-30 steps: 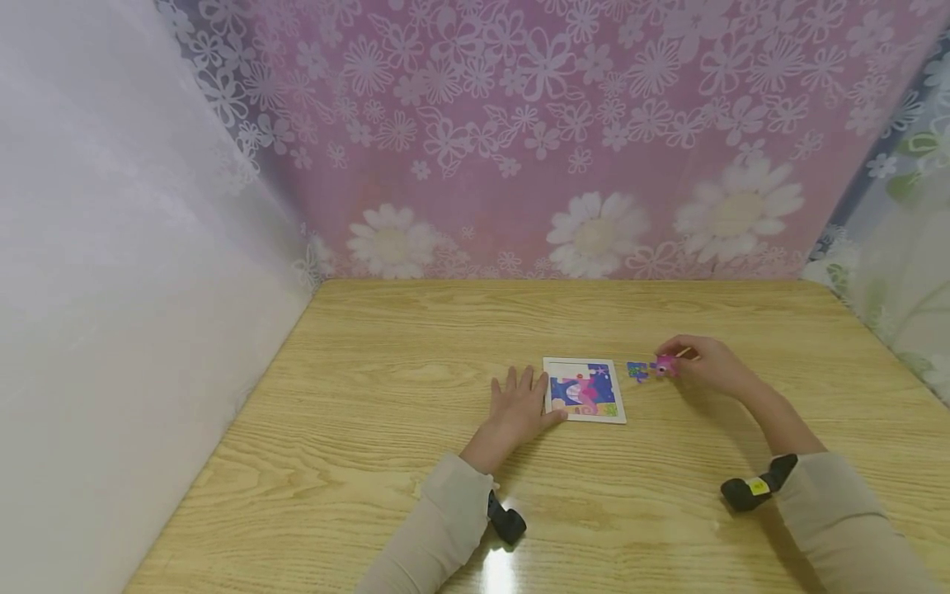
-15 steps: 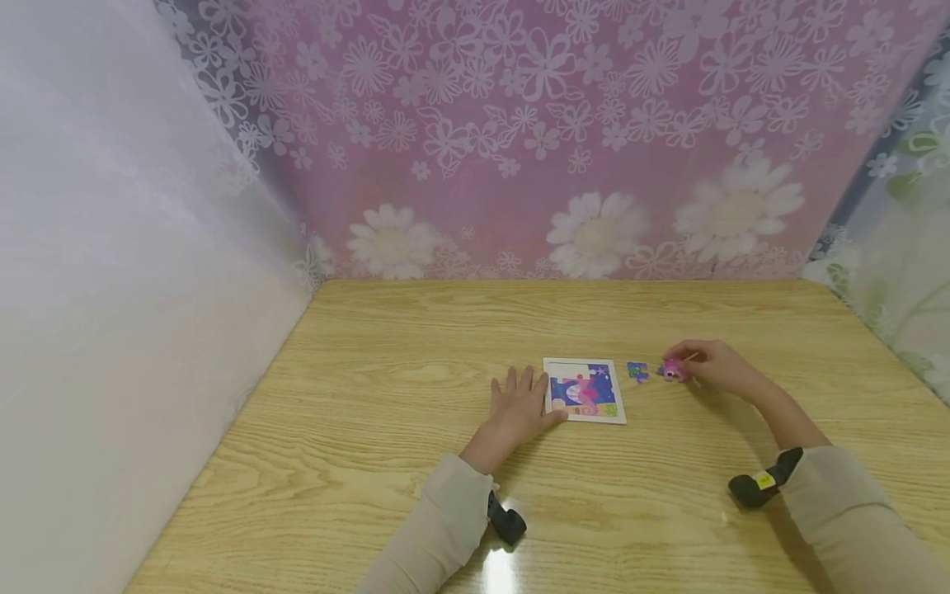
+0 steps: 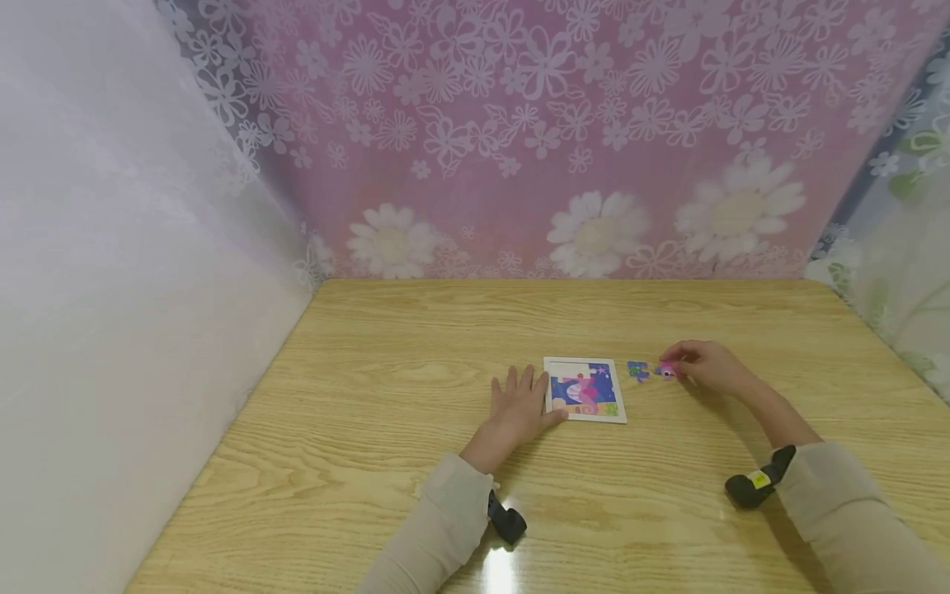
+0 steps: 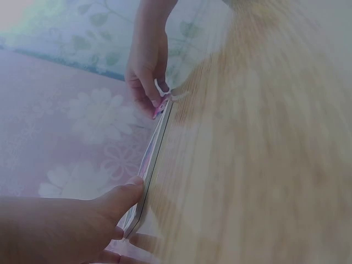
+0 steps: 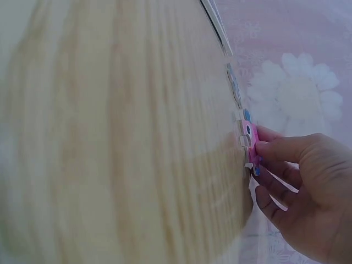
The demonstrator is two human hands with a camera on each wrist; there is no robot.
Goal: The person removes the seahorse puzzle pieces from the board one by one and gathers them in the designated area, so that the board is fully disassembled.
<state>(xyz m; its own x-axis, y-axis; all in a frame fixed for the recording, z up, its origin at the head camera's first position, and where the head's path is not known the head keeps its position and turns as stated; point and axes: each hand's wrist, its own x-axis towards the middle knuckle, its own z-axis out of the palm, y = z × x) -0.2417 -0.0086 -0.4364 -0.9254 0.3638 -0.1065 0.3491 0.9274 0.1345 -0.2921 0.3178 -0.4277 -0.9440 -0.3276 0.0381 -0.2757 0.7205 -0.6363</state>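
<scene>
In the head view a white-framed jigsaw puzzle board (image 3: 622, 410) lies on the table, partly filled with a blue and pink sea picture. Its upper left part shows bare white. My left hand (image 3: 517, 410) rests spread at the board's left side, with the thumb on the lower edge. Right of the board, my right hand (image 3: 708, 365) pinches a pink puzzle piece (image 3: 667, 370) with an eye on it. Thumb and forefinger hold this piece in the right wrist view, close to the tabletop. A blue and green puzzle piece (image 3: 637, 370) lies between board and right hand.
The wooden table (image 3: 416, 330) reaches back to a pink flowered curtain (image 3: 475, 165). A pale wall (image 3: 148, 289) borders the left side. Each wrist wears a black camera, such as the left wrist camera (image 3: 507, 521).
The right hand drew the pink puzzle piece slightly right and nearer, then came a little back to the left. The left hand and the board have stayed in place.
</scene>
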